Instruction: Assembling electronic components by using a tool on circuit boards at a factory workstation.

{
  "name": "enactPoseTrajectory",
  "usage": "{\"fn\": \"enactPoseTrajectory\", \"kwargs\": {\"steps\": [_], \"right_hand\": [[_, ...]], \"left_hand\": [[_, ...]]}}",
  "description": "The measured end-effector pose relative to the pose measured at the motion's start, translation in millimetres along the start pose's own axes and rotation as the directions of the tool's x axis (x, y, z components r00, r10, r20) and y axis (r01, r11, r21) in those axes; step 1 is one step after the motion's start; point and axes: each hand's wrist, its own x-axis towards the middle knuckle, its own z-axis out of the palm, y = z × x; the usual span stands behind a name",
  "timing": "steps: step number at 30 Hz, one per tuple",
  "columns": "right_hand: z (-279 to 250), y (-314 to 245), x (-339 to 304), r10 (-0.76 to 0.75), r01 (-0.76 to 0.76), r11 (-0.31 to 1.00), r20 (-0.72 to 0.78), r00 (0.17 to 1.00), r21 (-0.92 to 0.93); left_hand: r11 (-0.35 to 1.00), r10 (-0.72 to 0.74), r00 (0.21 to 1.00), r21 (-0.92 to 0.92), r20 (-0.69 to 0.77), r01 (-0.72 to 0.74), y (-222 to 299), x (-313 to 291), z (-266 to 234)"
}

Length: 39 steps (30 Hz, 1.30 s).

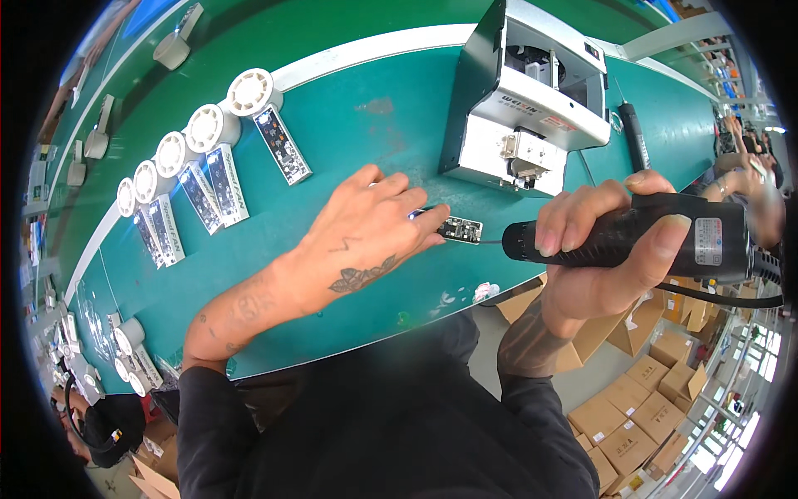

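My left hand point(370, 218) lies palm down over the bench, its fingers pinching a narrow handle with an exposed circuit board point(462, 229). The rest of that piece is hidden under the hand. Wrapped in my right hand point(582, 287) is a black electric screwdriver point(698, 218), held level. Its thin bit points left and meets the right end of the board, or comes very close to it. To the left, a small fan point(281, 143) with a round white head and bare board lies by a row of several similar fans point(214, 185).
A white and black screw feeder point(532, 104) stands beyond my hands on the green bench point(349, 299). Right of it lies a second black screwdriver point(633, 137). More white fans point(133, 358) are at the far left. Cardboard boxes point(628, 441) sit on the floor at lower right.
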Motion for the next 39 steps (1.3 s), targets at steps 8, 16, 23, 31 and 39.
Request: {"fn": "enactPoseTrajectory", "kwargs": {"steps": [8,16,23,31,39], "right_hand": [[2.3,-2.2,-16.5,-0.002,0.006,0.977,-0.017,1.000,0.215],[-15.4,5.0,-24.3,-0.120,0.035,0.931,0.216,0.969,0.362],[-3.4,-36.4,31.2,-0.257,0.237,0.940,0.051,0.965,0.246],[35.9,-21.5,66.7,-0.182,0.177,0.978,-0.033,0.983,-0.110],[7.5,-15.0,30.1,-0.092,0.091,0.996,0.042,0.995,0.010]], "left_hand": [[1.000,0.004,1.000,0.001,0.029,-0.004,-4.3,0.5,2.1],[1.000,0.013,1.000,-0.010,0.025,-0.013,-5.0,1.5,1.8],[0.994,0.046,0.999,0.098,-0.002,-0.046,5.6,7.6,13.9],[0.997,0.017,0.998,0.071,-0.065,-0.012,8.3,8.6,16.9],[0.998,0.024,0.999,0.054,-0.048,-0.021,8.2,12.0,16.8]]}}
